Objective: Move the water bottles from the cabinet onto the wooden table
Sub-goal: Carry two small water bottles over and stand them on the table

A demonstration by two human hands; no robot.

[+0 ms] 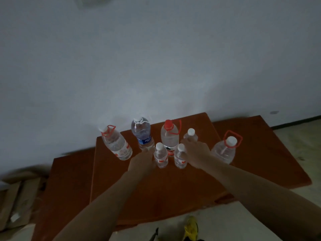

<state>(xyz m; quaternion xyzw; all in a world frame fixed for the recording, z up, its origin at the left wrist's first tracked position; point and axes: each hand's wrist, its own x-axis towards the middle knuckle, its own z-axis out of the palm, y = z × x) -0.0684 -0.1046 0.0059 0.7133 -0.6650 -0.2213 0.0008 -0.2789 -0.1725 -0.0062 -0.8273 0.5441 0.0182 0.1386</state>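
Several clear water bottles stand on the reddish-brown wooden table. At the back are a large bottle with a red handle, a blue-labelled bottle and a red-capped bottle. Two small white-capped bottles stand in front. Another large bottle with a red handle stands at the right. My right hand wraps its fingers around a third small white-capped bottle. My left hand lies with its fingers apart between the blue-labelled bottle's base and the left small bottle, holding nothing.
A pale wall rises right behind the table. Lower reddish boards jut out on both sides of the table. Cardboard pieces lie on the floor at the left. A yellow shoe shows at the bottom edge.
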